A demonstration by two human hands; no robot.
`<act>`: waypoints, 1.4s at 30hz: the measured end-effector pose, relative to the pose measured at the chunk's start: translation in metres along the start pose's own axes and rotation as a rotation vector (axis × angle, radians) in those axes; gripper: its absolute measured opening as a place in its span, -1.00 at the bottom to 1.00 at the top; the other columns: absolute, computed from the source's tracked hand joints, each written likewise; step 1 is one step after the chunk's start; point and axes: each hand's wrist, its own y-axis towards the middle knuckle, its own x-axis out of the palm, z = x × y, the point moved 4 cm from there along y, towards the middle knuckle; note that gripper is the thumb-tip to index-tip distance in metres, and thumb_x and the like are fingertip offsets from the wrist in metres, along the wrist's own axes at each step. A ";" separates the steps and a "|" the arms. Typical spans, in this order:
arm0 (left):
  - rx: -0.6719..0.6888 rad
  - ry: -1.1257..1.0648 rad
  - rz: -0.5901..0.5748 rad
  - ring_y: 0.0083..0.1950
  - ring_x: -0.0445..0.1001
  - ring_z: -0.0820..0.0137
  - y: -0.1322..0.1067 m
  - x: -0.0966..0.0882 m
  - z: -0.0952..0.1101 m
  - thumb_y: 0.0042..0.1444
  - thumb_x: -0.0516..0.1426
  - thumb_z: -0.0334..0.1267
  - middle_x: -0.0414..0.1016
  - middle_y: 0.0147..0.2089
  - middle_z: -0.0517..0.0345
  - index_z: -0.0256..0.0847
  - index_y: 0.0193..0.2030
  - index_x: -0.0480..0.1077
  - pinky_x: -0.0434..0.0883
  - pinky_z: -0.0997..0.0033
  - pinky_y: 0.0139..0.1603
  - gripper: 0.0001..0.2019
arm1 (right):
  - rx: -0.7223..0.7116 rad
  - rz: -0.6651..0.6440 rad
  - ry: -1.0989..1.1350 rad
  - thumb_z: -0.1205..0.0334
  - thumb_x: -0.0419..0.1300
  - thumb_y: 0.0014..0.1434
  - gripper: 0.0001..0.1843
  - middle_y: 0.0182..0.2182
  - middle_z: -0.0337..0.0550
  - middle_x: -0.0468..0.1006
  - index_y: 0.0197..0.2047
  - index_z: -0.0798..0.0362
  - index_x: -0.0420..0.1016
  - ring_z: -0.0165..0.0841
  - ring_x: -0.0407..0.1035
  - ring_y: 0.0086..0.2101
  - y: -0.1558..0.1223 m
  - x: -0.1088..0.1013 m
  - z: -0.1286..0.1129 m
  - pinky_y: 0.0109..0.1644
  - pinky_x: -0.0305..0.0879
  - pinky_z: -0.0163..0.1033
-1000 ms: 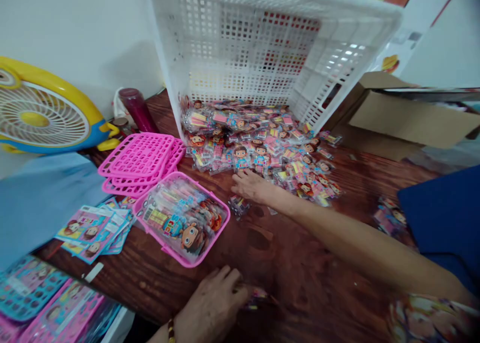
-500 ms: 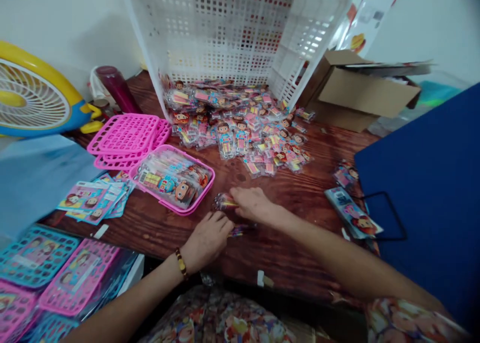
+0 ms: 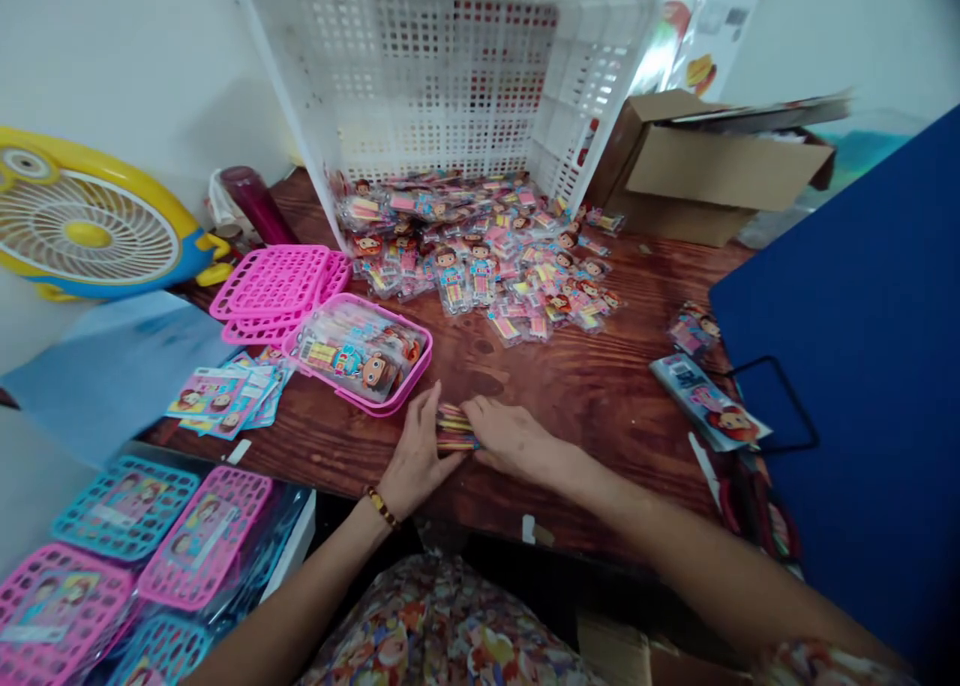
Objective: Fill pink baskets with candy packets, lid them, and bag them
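Though partly hidden, packets (image 3: 454, 426) between both hands (image 3: 416, 450).

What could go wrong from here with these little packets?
The bundle is gripped at its ends between the left hand and right hand, so packets might slip out of line if either loosens.

The left hand's fingers are close to the pink basket, so a bump could perhaps jostle its filled contents.

The loose pile spills from the white crate onto the table; knocking the crate might make it slide.
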 end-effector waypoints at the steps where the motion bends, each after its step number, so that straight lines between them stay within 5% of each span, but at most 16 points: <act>1: 0.001 -0.039 -0.002 0.40 0.08 0.09 0.000 0.000 -0.002 0.11 0.23 -0.21 -0.05 0.37 -0.20 -0.09 0.45 -0.39 0.16 -0.06 0.37 -0.03 | 0.021 0.023 -0.040 0.30 0.23 0.15 -0.58 0.03 0.06 0.43 0.06 0.13 0.28 -0.13 0.38 -0.01 0.000 0.003 -0.003 -0.07 0.33 -0.14; 5: -0.055 -0.208 0.012 0.45 0.02 0.07 -0.009 -0.005 -0.013 0.11 0.25 -0.11 -0.16 0.45 -0.28 -0.10 0.45 -0.44 0.11 -0.08 0.40 0.03 | 0.018 0.032 -0.043 0.30 0.21 0.14 -0.60 0.02 0.02 0.42 0.04 0.09 0.24 -0.17 0.35 0.00 -0.002 0.009 -0.004 -0.08 0.33 -0.16; 11: -0.111 -0.268 -0.091 0.47 -0.01 0.17 -0.015 0.004 -0.030 0.24 0.12 -0.15 -0.09 0.48 -0.21 -0.12 0.46 -0.36 0.01 -0.01 0.45 -0.17 | 0.044 0.058 -0.069 0.27 0.25 0.11 -0.52 0.04 0.04 0.39 0.08 0.08 0.21 -0.14 0.34 0.01 0.002 0.018 -0.001 -0.11 0.35 -0.15; 15: -0.063 -0.208 -0.113 0.48 -0.02 0.19 -0.017 0.004 -0.020 0.27 0.07 -0.21 -0.10 0.48 -0.19 -0.13 0.46 -0.43 0.05 0.01 0.45 -0.18 | 0.058 0.038 -0.058 0.29 0.21 0.12 -0.50 0.04 0.05 0.40 0.11 0.07 0.20 -0.11 0.35 0.02 0.004 0.022 -0.003 -0.11 0.34 -0.12; 17: -0.027 -0.096 -0.105 0.48 -0.03 0.19 -0.023 -0.009 -0.007 0.29 0.05 -0.24 -0.11 0.49 -0.19 -0.13 0.46 -0.41 0.09 0.01 0.44 -0.21 | 0.052 0.024 -0.006 0.30 0.20 0.10 -0.50 0.03 0.03 0.42 0.11 0.06 0.21 -0.11 0.36 0.02 0.002 0.024 0.002 -0.09 0.32 -0.12; 20: 0.080 0.138 -0.027 0.43 0.10 0.22 -0.023 -0.056 0.015 0.29 0.05 -0.26 0.08 0.42 -0.08 -0.03 0.44 -0.14 0.22 0.09 0.38 -0.35 | 0.053 0.069 0.167 0.28 0.18 0.09 -0.49 0.03 -0.03 0.46 0.12 0.01 0.21 -0.16 0.38 0.02 -0.006 0.023 0.018 -0.04 0.28 -0.16; 24: 0.233 0.336 0.321 0.30 0.27 0.22 0.033 -0.153 0.011 0.30 0.02 -0.28 0.37 0.23 -0.01 -0.08 0.27 0.21 0.24 -0.01 0.33 -0.59 | 0.184 0.140 0.390 0.24 0.17 0.08 -0.52 -0.05 -0.13 0.53 0.10 -0.06 0.25 -0.21 0.45 -0.09 -0.021 0.018 0.035 -0.09 0.25 -0.21; 27: 0.011 0.318 0.053 0.31 0.26 0.19 0.113 -0.186 -0.036 0.32 -0.09 -0.15 0.37 0.24 -0.09 -0.23 0.24 0.27 0.19 -0.01 0.35 -0.58 | 0.263 0.115 0.489 0.20 0.19 0.06 -0.55 -0.12 -0.16 0.55 0.05 -0.05 0.30 -0.21 0.46 -0.14 -0.032 0.016 0.029 -0.14 0.23 -0.23; 30: -0.043 0.294 -0.207 0.09 0.47 0.21 0.169 -0.187 -0.073 0.21 0.03 -0.05 0.55 0.04 -0.01 -0.24 0.04 0.46 0.39 0.19 0.16 -0.60 | 0.292 0.099 0.576 0.20 0.19 0.04 -0.53 -0.14 -0.17 0.56 0.06 -0.05 0.32 -0.22 0.46 -0.16 -0.043 0.022 0.020 -0.13 0.24 -0.22; 32: -0.071 0.296 -0.315 -0.12 0.55 0.28 0.183 -0.182 -0.088 0.16 0.08 -0.03 0.62 -0.12 0.06 -0.23 -0.09 0.53 0.47 0.34 -0.04 -0.63 | 0.316 0.114 0.625 0.20 0.19 0.03 -0.50 -0.13 -0.17 0.57 0.09 -0.07 0.32 -0.22 0.47 -0.16 -0.052 0.030 0.021 -0.11 0.26 -0.21; 37: -0.181 0.397 -0.353 -0.30 0.51 0.38 0.162 -0.192 -0.106 0.20 0.10 -0.01 0.57 -0.34 0.15 -0.27 -0.24 0.52 0.43 0.37 -0.19 -0.66 | 0.406 0.199 0.692 0.13 0.18 0.04 -0.51 -0.22 -0.16 0.59 0.07 -0.02 0.31 -0.21 0.49 -0.24 -0.073 0.046 0.050 -0.17 0.33 -0.20; 42: -0.307 0.501 -0.282 -0.32 0.49 0.34 0.099 -0.204 -0.091 0.18 0.12 -0.17 0.53 -0.36 0.12 -0.28 -0.17 0.47 0.41 0.28 -0.19 -0.78 | 0.480 0.360 0.702 -0.02 0.20 0.02 -0.44 -0.31 -0.18 0.61 0.06 0.01 0.31 -0.21 0.50 -0.34 -0.082 0.028 0.073 -0.27 0.35 -0.21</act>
